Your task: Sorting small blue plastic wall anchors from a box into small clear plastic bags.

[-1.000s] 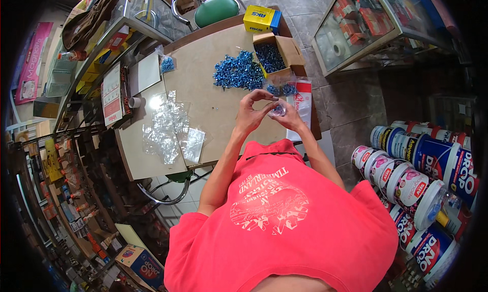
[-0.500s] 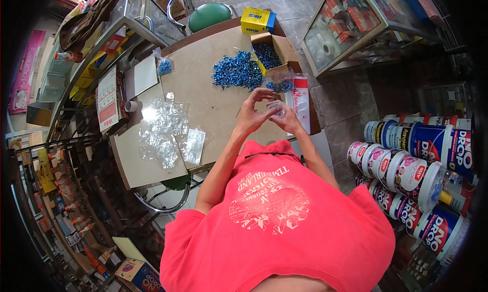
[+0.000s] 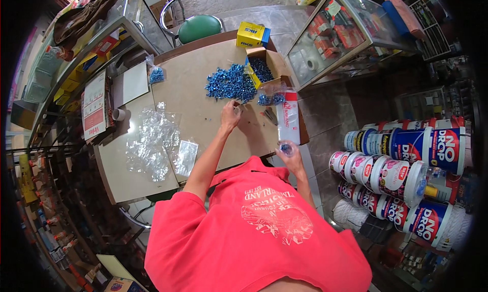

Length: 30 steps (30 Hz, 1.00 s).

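A heap of blue screws (image 3: 231, 83) lies on the table's far part, beside an open cardboard box (image 3: 277, 63) tipped toward it with more screws inside. My left hand (image 3: 231, 116) is just on the near side of the heap, fingers curled together; whatever they hold is hidden. Lower and to the right, my right hand (image 3: 292, 160) grips a small clear plastic bag (image 3: 286, 148) with some blue screws in it. Another clear bag of blue screws (image 3: 270, 99) lies by the box, with a dark hand tool (image 3: 270, 115) close to it.
Loose clear bags (image 3: 152, 144) spread over the table's left part. A filled bag (image 3: 156, 74) lies at the far left, and a red-and-white packet (image 3: 288, 120) along the right edge. Paint buckets (image 3: 401, 180) are stacked at right. A green chair (image 3: 199, 28) stands beyond the table.
My hands were together near the box. The left has moved left and nearer, below the heap; the right has drawn back toward me with the small bag. The view has shifted slightly.
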### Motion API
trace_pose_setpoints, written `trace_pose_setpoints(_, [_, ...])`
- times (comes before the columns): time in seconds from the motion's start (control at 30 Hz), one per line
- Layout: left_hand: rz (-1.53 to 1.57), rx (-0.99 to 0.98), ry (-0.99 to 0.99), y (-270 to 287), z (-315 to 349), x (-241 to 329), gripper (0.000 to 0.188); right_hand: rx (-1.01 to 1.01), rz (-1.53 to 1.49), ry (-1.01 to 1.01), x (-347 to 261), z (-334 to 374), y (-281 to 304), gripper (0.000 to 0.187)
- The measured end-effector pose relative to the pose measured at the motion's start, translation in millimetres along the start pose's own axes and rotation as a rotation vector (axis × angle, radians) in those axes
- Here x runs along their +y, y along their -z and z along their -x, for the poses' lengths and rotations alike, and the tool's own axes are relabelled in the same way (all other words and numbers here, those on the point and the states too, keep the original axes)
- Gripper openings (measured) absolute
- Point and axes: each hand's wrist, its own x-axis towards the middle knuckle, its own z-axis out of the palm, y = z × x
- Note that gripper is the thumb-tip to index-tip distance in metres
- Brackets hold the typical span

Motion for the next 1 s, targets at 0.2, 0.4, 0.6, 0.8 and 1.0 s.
trace_pose_setpoints(0.2, [-0.071,0.062,-0.002,-23,-18,0,0.023,0.121,-0.009,-0.116,17,35,11,0.031])
trace_pose_setpoints(0.4, [-0.124,0.101,-0.053,-27,-24,-4,0.019,0.154,-0.065,-0.135,25,37,12,0.028])
trace_pose_setpoints(0.6, [0.128,0.142,0.022,-15,-9,2,0.019,0.031,0.041,-0.118,10,14,9,0.031])
trace_pose_setpoints(0.8, [0.569,0.056,0.094,20,14,64,0.020,-0.076,0.079,-0.035,-6,-25,3,0.030])
trace_pose_setpoints(1.0, [0.636,-0.143,-0.122,66,37,131,0.024,-0.209,0.070,0.163,-16,-78,-9,0.030])
